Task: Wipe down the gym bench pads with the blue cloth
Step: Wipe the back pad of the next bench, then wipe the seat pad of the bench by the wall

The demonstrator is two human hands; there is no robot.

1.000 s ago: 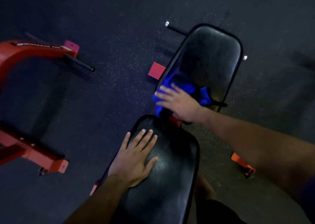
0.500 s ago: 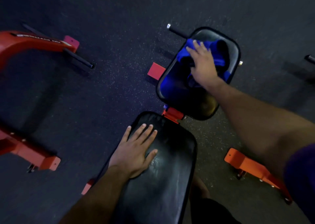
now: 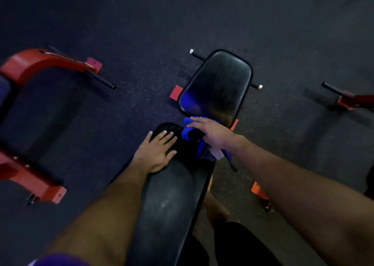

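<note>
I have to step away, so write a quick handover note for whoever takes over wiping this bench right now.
Left hand: flat on the near pad, fingers straight, bracing.
Right hand: on the blue cloth, at the gap between the near pad and the far pad; grip unclear.
Done: cannot tell from this view how much of either pad is wiped.
Left: wipe the near pad along its length, including under the left hand, and recheck the far pad.

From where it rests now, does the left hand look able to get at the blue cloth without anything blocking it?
Probably yes. The left hand lies flat on the near bench pad, and the blue cloth sits just beside its fingertips under the right hand. Only bare pad lies between them.
</note>
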